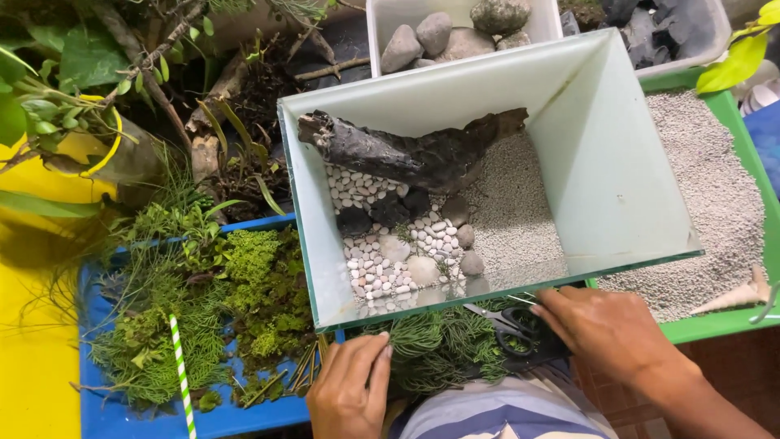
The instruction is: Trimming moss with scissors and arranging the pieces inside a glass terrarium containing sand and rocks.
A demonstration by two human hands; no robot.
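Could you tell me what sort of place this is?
Probably a hobby bench for building planted tanks or terrariums. A glass tank holds driftwood and white pebbles; a blue tray carries moss and cuttings; a green tray holds grey gravel. The right hand rests by scissors.

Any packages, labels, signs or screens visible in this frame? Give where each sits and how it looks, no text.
No labels, signs or screens show. Only open containers:
Glass tank: centre, clear rectangular box.
Blue tray: lower left, holds moss.
Green tray: right, holds grey gravel.
White tub: top, holds stones.
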